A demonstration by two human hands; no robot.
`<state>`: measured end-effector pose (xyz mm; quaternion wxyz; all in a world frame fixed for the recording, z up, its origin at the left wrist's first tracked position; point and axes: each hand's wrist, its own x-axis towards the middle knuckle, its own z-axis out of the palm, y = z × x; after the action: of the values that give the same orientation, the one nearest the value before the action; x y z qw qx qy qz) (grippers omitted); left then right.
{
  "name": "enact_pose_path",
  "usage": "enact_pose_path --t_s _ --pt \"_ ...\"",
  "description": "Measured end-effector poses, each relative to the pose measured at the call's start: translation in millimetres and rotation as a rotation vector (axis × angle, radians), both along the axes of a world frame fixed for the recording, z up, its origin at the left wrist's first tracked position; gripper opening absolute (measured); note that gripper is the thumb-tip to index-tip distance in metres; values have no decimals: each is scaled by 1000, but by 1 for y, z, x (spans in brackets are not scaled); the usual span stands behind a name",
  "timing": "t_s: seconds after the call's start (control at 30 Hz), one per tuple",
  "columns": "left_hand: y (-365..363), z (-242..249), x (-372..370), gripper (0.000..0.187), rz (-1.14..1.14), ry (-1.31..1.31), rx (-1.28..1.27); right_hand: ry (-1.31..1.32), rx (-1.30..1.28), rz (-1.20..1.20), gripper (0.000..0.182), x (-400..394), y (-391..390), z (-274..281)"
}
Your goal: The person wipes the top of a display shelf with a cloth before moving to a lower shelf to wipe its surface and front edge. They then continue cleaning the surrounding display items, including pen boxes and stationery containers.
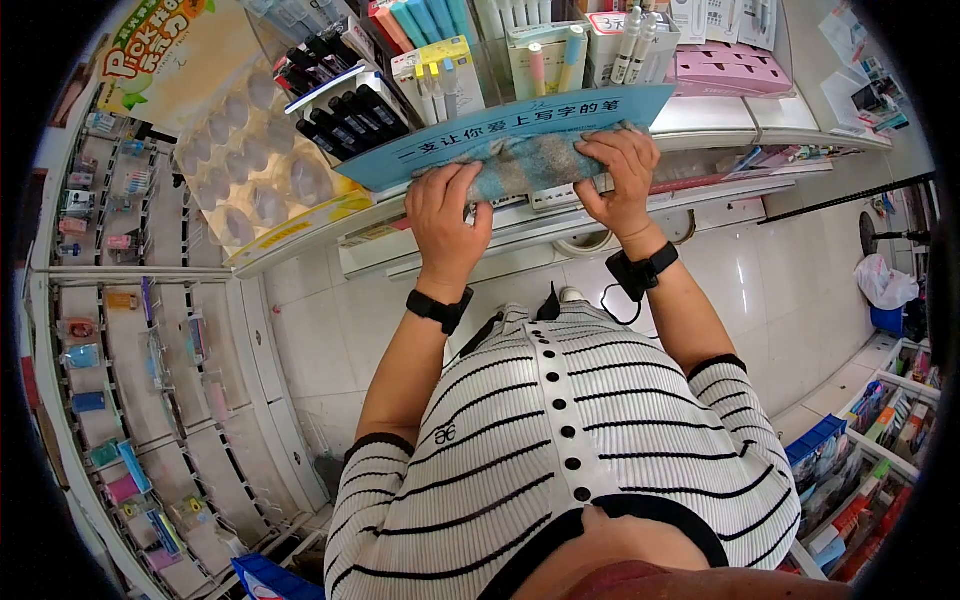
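Observation:
A soiled blue-grey cloth (530, 166), bunched lengthwise, is stretched between my two hands against the front of the display shelf. My left hand (446, 215) closes on its left end, fingers bent over the top edge. At its right end my right hand (622, 180) grips with the fingers above and the thumb below. Right behind the cloth runs a light-blue sign strip (510, 130) with dark printed characters, partly covered by the cloth and my fingers. Boxes of black pens (352, 122) stand behind the strip on the left, and white pens (634, 48) on the right.
To the left are a clear plastic tray with round hollows (238, 160) and a wall rack (140, 380) with hanging goods. A pink box (730, 70) sits at the back right. Bins of packaged goods (890, 430) and a white plastic bag (887, 282) are at the right.

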<state>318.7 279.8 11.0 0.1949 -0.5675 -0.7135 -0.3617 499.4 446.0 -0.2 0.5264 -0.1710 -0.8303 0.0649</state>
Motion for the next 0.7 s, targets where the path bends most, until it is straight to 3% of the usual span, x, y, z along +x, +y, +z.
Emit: enact_pose_path --t_s 0.7 --pt "2 3 3 46 0 60 -41 -65 20 48 41 11 11 -1"
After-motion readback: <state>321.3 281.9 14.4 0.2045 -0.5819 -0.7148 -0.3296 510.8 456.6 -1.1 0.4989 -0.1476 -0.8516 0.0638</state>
